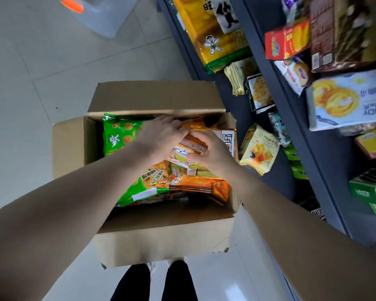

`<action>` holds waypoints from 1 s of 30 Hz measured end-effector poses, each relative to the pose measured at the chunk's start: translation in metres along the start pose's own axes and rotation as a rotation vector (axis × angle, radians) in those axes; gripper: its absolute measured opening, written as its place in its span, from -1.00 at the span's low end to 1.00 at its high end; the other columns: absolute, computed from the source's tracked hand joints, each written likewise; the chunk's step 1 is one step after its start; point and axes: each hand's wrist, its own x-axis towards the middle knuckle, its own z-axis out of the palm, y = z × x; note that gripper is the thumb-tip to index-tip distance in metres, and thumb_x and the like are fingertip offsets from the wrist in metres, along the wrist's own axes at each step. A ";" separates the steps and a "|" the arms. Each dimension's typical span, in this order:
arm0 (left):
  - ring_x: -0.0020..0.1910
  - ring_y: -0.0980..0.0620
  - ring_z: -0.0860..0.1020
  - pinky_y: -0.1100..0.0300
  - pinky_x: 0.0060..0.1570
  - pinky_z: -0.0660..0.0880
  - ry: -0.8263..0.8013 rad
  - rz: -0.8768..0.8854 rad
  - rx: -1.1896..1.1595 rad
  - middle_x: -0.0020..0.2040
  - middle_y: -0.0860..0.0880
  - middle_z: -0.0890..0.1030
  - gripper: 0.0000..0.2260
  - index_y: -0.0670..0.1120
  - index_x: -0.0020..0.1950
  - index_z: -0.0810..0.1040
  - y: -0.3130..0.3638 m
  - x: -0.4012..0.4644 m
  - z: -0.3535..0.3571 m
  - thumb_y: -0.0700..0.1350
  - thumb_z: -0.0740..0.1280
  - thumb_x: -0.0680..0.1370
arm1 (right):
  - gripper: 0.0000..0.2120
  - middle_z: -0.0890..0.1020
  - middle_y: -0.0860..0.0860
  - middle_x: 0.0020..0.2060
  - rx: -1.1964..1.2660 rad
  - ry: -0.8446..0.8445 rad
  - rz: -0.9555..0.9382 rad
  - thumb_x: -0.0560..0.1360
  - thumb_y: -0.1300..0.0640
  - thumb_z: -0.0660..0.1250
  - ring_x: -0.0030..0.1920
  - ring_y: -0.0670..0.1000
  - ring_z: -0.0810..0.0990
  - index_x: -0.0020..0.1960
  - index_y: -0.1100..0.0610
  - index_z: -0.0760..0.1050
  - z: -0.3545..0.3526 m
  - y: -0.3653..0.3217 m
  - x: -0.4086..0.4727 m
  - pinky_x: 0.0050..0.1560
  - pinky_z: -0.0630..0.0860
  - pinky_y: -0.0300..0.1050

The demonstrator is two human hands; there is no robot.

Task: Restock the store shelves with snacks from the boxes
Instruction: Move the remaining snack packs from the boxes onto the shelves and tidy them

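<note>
An open cardboard box [74, 144] stands on the floor below me, filled with snack bags. Green bags [117, 135] lie at its left and orange bags [202, 187] at its right. Both my hands reach into the box. My left hand [161, 135] lies over the bags near the far side, fingers curled onto an orange bag [193, 144]. My right hand [211, 151] grips the same orange bag from the right. Dark shelves [295, 118] with snacks run along the right.
The shelves hold yellow bags [213, 35], a red box [287, 40], a cookie box [347, 98] and small yellow packs [258, 151]. A translucent plastic bin [104, 14] sits on the tiled floor at the top left. My feet [152, 281] stand just before the box.
</note>
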 end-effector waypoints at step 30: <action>0.05 -0.16 0.58 -0.01 -0.07 0.50 -0.062 -0.625 -0.312 0.08 -0.11 0.57 -0.55 -0.14 0.22 0.39 0.040 -0.090 -0.040 0.21 0.29 0.57 | -0.39 0.54 0.08 0.26 -0.156 0.322 0.367 0.59 0.11 0.35 0.23 0.15 0.53 0.55 -0.13 0.18 -0.021 -0.012 -0.058 0.22 0.50 0.12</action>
